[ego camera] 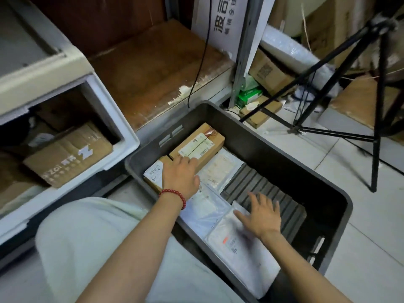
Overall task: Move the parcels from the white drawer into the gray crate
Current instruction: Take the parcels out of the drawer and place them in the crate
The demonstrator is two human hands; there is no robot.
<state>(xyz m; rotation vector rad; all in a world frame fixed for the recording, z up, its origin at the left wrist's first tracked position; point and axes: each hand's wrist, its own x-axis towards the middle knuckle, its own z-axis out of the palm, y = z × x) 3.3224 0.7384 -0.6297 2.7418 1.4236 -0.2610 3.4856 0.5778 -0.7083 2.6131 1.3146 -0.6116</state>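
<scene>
A black tripod [376, 132] stands on the tiled floor [328, 162] at the right. A green box [249, 97] lies far behind it.

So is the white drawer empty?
No, a brown cardboard box lies inside the white drawer, next to the gray crate.

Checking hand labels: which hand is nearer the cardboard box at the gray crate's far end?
Left. The left hand rests its fingers on the cardboard box; the right hand is apart from it, over a white mailer bag.
</scene>
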